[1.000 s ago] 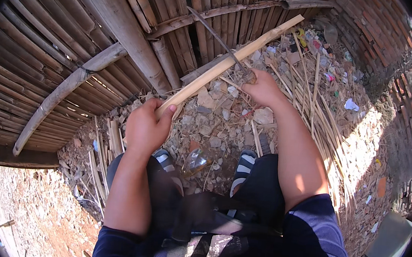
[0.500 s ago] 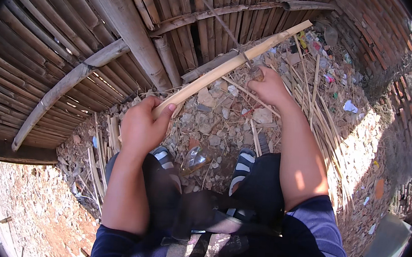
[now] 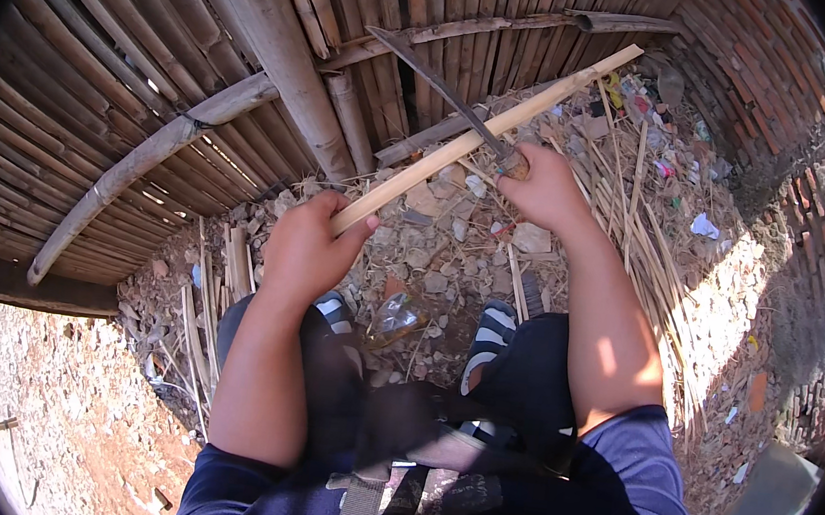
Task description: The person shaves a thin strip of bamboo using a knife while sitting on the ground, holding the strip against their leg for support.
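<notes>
My left hand point(image 3: 310, 252) is closed around the near end of a long pale split-bamboo strip point(image 3: 424, 170), its thumb along the upper side. The strip slants away up to the right, toward the brick wall. My right hand point(image 3: 547, 193) grips the short handle of a machete point(image 3: 442, 87). The dark blade crosses the strip a little beyond its middle, and its tip points up and left toward the bamboo wall. Whether the edge bites into the bamboo or only rests against it, I cannot tell.
A bamboo-slat wall point(image 3: 71, 161) with thick poles rises ahead and left; a brick wall point(image 3: 753, 82) stands right. Thin bamboo strips point(image 3: 664, 299) lie right of my arm, more strips point(image 3: 201, 306) at left. A crumpled clear plastic piece point(image 3: 396, 318) sits on rubble between my sandalled feet.
The machete has turned: its blade now shows broader and its tip has swung left and down. Both hands and the strip appear slightly lower and further right in the picture.
</notes>
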Action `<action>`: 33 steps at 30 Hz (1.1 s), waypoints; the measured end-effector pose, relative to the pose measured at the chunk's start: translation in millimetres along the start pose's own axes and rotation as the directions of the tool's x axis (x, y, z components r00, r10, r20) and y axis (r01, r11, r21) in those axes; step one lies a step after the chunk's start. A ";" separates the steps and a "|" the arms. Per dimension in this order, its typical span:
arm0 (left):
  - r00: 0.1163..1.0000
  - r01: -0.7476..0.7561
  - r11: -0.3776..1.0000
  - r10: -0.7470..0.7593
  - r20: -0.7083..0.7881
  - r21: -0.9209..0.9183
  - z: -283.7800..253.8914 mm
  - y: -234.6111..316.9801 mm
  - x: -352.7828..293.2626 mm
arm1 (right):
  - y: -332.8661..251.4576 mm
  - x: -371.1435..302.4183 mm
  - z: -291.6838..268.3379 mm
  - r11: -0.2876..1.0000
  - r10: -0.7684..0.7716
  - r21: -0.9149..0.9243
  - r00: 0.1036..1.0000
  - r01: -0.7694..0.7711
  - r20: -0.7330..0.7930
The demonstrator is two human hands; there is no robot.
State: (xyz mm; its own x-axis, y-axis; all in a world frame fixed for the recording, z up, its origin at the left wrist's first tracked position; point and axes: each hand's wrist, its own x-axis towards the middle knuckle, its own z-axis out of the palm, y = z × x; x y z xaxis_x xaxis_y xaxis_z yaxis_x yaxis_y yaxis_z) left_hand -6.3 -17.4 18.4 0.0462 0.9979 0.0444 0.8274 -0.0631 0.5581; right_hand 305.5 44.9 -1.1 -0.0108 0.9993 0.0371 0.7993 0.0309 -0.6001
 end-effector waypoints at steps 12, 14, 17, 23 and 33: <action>1.000 -0.021 0.996 0.019 -0.023 -0.086 -1.3 4.2 -3.1 | -32.9 -24.7 -13.3 0.998 -0.054 0.031 0.998 0.053 0.031; 0.999 0.016 0.999 -0.014 0.051 -0.050 -4.1 9.1 -2.1 | -32.5 -25.3 -16.0 0.998 -0.024 0.063 0.999 0.021 0.042; 0.999 -0.044 0.997 0.045 0.011 -0.065 5.3 0.0 -0.6 | -26.3 -24.6 -13.3 0.987 -0.144 0.058 0.988 0.148 -0.060; 0.997 0.013 0.983 0.001 0.079 -0.181 5.1 4.0 1.4 | -36.1 -24.7 -20.6 0.992 -0.008 0.130 0.997 -0.002 0.076; 0.997 -0.018 0.988 0.029 0.069 -0.150 13.2 2.1 6.2 | -19.5 -14.4 -4.0 0.977 -0.160 0.156 0.985 0.148 0.068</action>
State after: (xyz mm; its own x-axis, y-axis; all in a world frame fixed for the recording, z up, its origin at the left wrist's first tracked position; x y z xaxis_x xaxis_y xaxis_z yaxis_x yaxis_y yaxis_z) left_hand 3.1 -11.3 9.0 0.1084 0.9941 0.0031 0.7329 -0.0820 0.6753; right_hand 292.4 29.9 13.3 -0.1795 0.9807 0.0780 0.6852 0.1815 -0.7054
